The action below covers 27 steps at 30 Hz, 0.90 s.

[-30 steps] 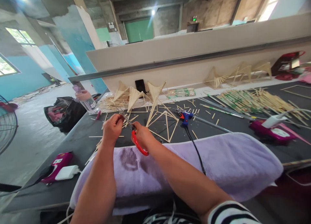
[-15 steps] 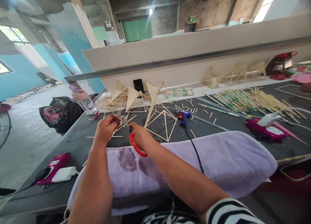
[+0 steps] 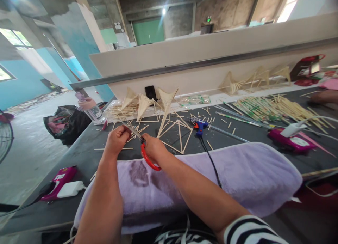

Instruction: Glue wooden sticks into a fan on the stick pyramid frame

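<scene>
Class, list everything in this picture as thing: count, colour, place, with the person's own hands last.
scissors: one, red handles, in the right hand
stick frames: several, pale wood, table centre
loose sticks: many, pale and green, table right
glue gun: one, blue, beside the frames
towel: one, lilac, table's near edge
pink devices: two, magenta, table left and right
bottle: one, clear, pink lid, far left
bag: one, black, left of table
another person's arm: one, far right
left hand: closed, at the scissor blades
right hand: gripping the scissors' handle

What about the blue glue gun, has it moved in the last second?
No. The blue glue gun still lies just right of the stick frame, with the same gap between them.
</scene>
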### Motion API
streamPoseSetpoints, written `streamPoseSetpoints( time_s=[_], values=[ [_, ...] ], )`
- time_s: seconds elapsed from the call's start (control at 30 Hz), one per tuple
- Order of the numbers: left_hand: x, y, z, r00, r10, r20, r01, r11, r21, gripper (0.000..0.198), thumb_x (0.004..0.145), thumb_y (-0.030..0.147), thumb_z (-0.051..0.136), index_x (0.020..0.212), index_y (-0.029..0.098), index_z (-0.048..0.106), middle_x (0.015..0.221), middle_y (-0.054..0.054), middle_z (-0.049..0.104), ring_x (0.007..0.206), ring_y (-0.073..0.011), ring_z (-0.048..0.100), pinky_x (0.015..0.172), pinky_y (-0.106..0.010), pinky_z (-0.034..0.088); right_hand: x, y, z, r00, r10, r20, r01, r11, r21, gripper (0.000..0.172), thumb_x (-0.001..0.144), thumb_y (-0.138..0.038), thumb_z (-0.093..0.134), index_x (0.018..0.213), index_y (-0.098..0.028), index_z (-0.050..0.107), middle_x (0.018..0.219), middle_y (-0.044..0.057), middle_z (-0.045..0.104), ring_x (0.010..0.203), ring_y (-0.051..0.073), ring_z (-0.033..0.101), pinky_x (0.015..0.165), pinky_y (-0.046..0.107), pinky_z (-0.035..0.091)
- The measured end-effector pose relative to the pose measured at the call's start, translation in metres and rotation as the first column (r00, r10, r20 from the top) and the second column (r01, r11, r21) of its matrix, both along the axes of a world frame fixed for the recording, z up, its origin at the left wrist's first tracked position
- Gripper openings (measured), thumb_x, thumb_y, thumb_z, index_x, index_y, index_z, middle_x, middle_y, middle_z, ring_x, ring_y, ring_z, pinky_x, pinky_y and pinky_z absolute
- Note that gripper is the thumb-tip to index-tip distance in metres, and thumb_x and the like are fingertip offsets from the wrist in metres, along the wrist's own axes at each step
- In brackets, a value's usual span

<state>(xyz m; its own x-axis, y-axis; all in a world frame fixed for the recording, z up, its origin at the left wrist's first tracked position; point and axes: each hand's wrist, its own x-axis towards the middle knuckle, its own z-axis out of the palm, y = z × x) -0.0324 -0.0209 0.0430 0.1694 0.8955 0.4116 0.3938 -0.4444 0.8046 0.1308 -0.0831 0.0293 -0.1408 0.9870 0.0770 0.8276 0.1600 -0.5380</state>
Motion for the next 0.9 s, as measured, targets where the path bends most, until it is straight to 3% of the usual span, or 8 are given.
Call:
streamPoseSetpoints(
  time_s=[0.33, 0.6, 0.9],
  values=[
    [0.008, -0.009, 0.011, 0.989, 0.067, -0.131, -0.049, 0.99, 0.134, 0.016, 0.072, 0.029, 0.055, 0.066, 0.015, 0.061, 0.052, 0.002, 0.049, 0.049, -0.0094, 0.043, 0.046, -0.019, 0.033, 0.004, -0.002, 0.005, 0.998, 0.008, -0.054, -0.011, 0.999, -0.053, 0.041, 0.078, -0.026, 0.046, 0.118, -0.027, 0.047, 0.088, 0.007, 0.069, 0.077, 0.022, 0.064, 0.057, 0.026, 0.039],
    [0.007, -0.009, 0.011, 0.993, 0.019, -0.114, -0.008, 0.996, 0.093, 0.018, 0.075, 0.033, 0.055, 0.072, 0.015, 0.06, 0.054, 0.003, 0.047, 0.048, -0.0087, 0.04, 0.047, -0.02, 0.031, 0.002, 0.002, -0.005, 0.998, 0.001, -0.055, 0.0, 1.0, 0.014, 0.034, 0.083, -0.025, 0.043, 0.116, -0.026, 0.047, 0.088, 0.006, 0.067, 0.075, 0.019, 0.063, 0.058, 0.026, 0.038],
    [0.005, -0.008, 0.01, 0.998, -0.011, -0.055, 0.015, 0.998, 0.068, 0.02, 0.075, 0.032, 0.057, 0.08, 0.014, 0.063, 0.065, 0.001, 0.056, 0.058, -0.0104, 0.048, 0.055, -0.02, 0.038, 0.001, 0.002, -0.014, 0.997, 0.014, -0.08, -0.005, 0.994, 0.112, 0.031, 0.084, -0.024, 0.04, 0.115, -0.024, 0.045, 0.094, 0.006, 0.063, 0.077, 0.017, 0.059, 0.064, 0.025, 0.039]
  ],
)
